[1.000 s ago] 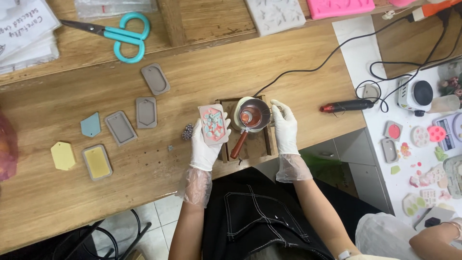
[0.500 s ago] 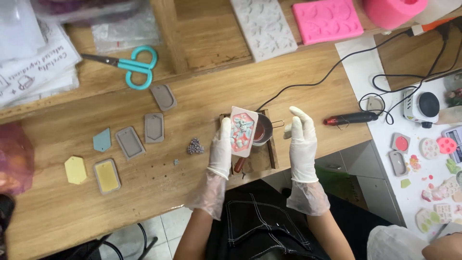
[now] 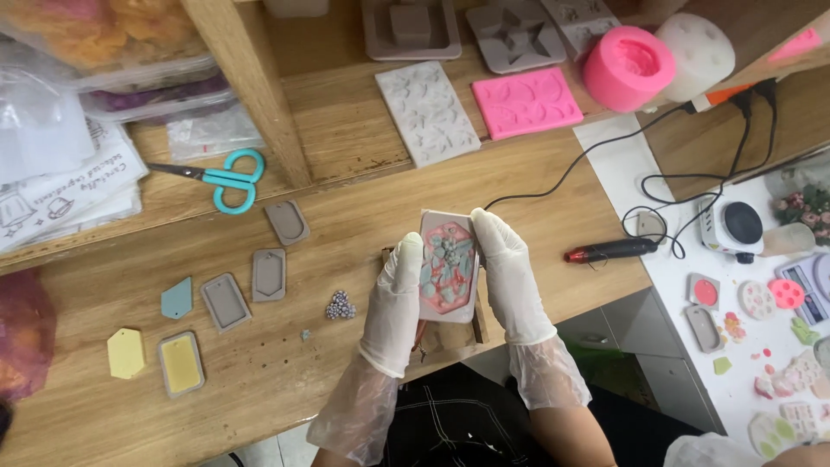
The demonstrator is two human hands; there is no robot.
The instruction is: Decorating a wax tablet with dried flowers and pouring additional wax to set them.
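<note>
Tray underside (image 3: pixel 448 324) behind filled mould (image 3: pixel 449 275)

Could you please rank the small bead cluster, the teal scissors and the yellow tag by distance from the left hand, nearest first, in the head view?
Measured from the left hand:
1. Bead cluster: just beside the hand, on the table's near part.
2. Teal scissors: farther up the table, by the wooden post.
3. Yellow tag: far across the table, near its front edge.
</note>
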